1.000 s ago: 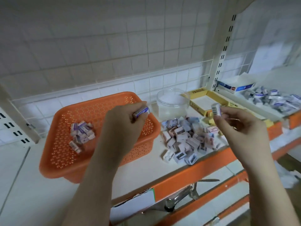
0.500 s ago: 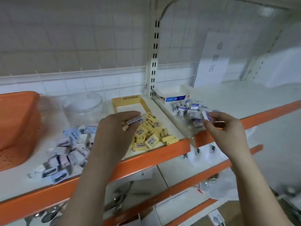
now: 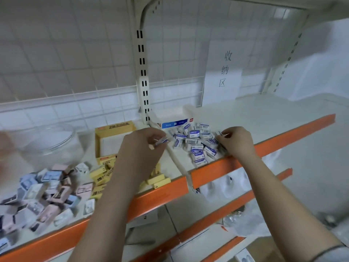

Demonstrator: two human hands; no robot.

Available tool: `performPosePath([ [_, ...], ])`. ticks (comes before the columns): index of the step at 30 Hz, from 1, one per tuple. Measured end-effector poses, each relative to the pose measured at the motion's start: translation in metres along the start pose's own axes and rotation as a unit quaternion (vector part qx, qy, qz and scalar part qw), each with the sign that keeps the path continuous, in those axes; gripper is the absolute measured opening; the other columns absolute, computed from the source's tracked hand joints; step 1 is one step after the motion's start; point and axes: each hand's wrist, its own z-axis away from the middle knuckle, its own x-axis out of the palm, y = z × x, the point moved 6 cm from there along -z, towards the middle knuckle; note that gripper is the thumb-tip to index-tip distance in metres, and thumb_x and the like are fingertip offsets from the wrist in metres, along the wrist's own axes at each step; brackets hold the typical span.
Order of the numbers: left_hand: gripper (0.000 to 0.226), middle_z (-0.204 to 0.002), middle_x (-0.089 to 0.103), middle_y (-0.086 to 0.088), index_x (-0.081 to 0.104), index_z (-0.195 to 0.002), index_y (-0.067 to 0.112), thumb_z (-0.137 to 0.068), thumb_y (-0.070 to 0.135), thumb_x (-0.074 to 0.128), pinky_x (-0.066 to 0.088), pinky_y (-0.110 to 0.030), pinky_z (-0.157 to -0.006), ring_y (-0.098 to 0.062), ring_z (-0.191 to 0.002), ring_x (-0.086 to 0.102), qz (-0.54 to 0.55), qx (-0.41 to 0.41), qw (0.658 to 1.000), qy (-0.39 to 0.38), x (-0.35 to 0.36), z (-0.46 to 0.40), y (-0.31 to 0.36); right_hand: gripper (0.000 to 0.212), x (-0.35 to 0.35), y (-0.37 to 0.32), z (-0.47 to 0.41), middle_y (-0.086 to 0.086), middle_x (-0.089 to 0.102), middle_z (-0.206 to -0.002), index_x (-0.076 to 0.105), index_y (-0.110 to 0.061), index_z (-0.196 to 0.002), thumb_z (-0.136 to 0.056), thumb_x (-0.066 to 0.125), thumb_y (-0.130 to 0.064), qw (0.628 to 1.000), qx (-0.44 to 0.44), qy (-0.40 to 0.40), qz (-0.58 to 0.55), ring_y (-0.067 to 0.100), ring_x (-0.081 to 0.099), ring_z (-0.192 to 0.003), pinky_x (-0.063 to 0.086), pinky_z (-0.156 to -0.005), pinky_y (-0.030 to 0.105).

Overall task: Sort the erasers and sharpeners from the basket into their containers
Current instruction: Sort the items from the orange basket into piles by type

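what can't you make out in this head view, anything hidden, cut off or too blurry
- Orange basket: head view, only a blurred sliver at the left edge; contents out of frame.
- Right hand: its back hides whether the fingers hold an eraser over the blue and white pile.
- Yellow pile: partly behind the left hand and forearm.
- Item the left hand pinches: print too blurred to read.
- Pastel pile: motion-blurred, cut off at the left.

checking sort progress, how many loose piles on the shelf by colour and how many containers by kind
pastel pile: 1
yellow pile: 1
blue and white pile: 1
clear jar: 1
yellow box: 1
blue and white box: 1
total: 6
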Motion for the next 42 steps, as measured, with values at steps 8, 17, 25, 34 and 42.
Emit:
performPosePath([
  [8, 0.013, -0.08, 0.063, 0.007, 0.07, -0.092, 0.016, -0.08, 0.01, 0.07, 0.041, -0.001, -0.058, 0.005, -0.069, 0.055, 0.038, 0.031, 0.996, -0.073, 0.061, -0.089, 0.013, 0.014, -0.026, 0.006, 0.028, 0.001, 0.069, -0.081, 0.072, -0.012, -0.086, -0.086, 0.061, -0.02, 0.992, 0.019, 0.076, -0.102, 0.015, 0.061, -0.076, 0.037, -0.057, 0.016],
  [17, 0.015, -0.104, 0.068, -0.005, 0.071, -0.096, 0.013, -0.081, 0.009, 0.071, 0.052, -0.028, -0.077, -0.019, -0.091, 0.064, -0.125, 0.063, 0.961, -0.24, 0.141, -0.143, 0.012, 0.012, -0.036, 0.015, 0.059, -0.014, 0.065, -0.071, 0.07, -0.017, -0.08, -0.087, 0.061, -0.014, 0.98, 0.041, 0.058, -0.185, -0.002, 0.059, -0.067, 0.039, -0.052, 0.005],
  [25, 0.017, -0.104, 0.066, 0.0, 0.07, -0.103, 0.017, -0.088, 0.013, 0.061, 0.05, -0.031, -0.088, -0.014, -0.094, 0.062, -0.067, 0.031, 0.987, -0.144, 0.079, -0.117, 0.007, 0.009, -0.034, -0.01, 0.063, -0.011, 0.066, -0.074, 0.071, -0.017, -0.087, -0.087, 0.062, -0.017, 0.981, 0.006, 0.032, -0.191, 0.0, 0.059, -0.067, 0.039, -0.056, 0.006],
  [34, 0.015, -0.091, 0.063, 0.015, 0.07, -0.101, 0.026, -0.09, 0.024, 0.059, 0.033, -0.002, -0.064, 0.006, -0.079, 0.055, -0.103, -0.069, 0.992, 0.02, -0.114, -0.008, -0.053, 0.013, -0.001, -0.14, 0.096, -0.021, 0.062, -0.072, 0.069, -0.025, -0.094, -0.086, 0.06, -0.018, 0.969, -0.134, -0.027, -0.206, -0.01, 0.058, -0.069, 0.038, -0.061, 0.001],
  [42, 0.016, -0.094, 0.07, -0.001, 0.071, -0.101, 0.018, -0.087, 0.017, 0.062, 0.037, -0.019, -0.07, -0.007, -0.073, 0.056, -0.189, -0.122, 0.969, 0.101, -0.285, 0.077, -0.164, 0.013, 0.082, -0.302, 0.172, -0.016, 0.064, -0.08, 0.068, -0.025, -0.097, -0.087, 0.062, -0.022, 0.939, -0.244, -0.108, -0.216, -0.002, 0.059, -0.072, 0.043, -0.063, 0.007],
])
